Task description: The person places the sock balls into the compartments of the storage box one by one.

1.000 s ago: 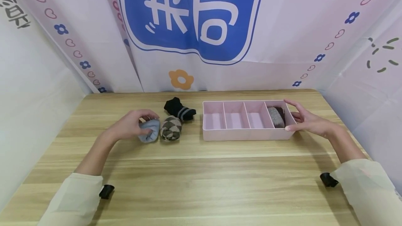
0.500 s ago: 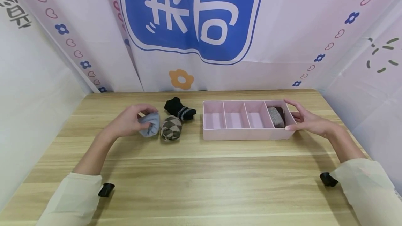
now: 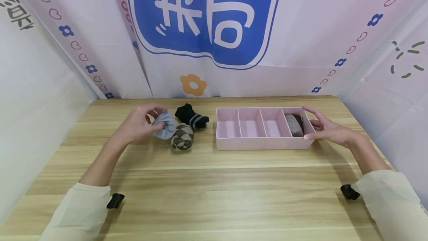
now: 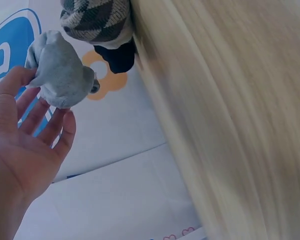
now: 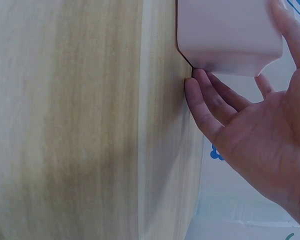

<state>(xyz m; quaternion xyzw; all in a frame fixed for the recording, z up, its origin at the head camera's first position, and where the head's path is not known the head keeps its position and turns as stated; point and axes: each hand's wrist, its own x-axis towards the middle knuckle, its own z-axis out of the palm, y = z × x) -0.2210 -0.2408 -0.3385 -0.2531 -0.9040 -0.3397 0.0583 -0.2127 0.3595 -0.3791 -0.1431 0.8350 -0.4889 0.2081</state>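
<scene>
My left hand [image 3: 138,124] pinches a rolled light blue sock [image 3: 165,126] between thumb and fingers, raised off the table in the left wrist view. Just to its right lies a rolled checkered sock [image 3: 182,137], and behind that a black sock bundle [image 3: 191,116] with grey stripes. At the right, my right hand [image 3: 329,129] grips the end of a pink divided box [image 3: 254,143], thumb at the near corner and index finger at the far one. In the right wrist view the other fingertips touch the end wall [image 5: 230,40] low down. The rightmost compartment holds a grey-and-brown rolled sock [image 3: 294,125].
Everything stands on a wood-grain table [image 3: 214,192]. A printed cloth backdrop [image 3: 301,47] rises behind its far edge, with pale cloth at both sides. A small black device [image 3: 115,201] sits by the left sleeve, another black device [image 3: 350,192] by the right.
My left hand has lifted the light blue sock off the table and carried it a little back and to the right. My right hand and the box have stayed still.
</scene>
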